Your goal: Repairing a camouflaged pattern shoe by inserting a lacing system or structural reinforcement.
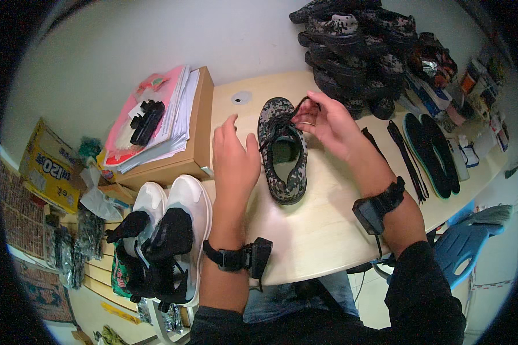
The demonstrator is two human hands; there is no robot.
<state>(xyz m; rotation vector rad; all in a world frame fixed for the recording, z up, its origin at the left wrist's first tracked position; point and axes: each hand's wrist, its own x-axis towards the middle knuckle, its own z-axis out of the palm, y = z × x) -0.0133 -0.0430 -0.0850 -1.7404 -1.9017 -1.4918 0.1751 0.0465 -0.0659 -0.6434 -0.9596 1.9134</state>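
Observation:
A camouflage-patterned shoe (294, 187) with a black sole stands upright on the pale table, its toe pointing away from me. My right hand (328, 123) is at the shoe's right side, with thumb and fingers pinched on a black shoelace (299, 107) that runs up from the lacing. To the left of the shoe, my left hand (234, 150) is raised with its fingers apart and nothing in it. It does not touch the shoe. Each of my wrists wears a black strap with a small box.
White and black sneakers (188, 195) stand at the table's left edge. Behind them is a cardboard box (198, 123) bearing papers. Camouflage shoes (351, 57) are piled at the back right. Black laces (407, 155) and insoles (429, 152) lie on the right, above a blue chair (460, 247).

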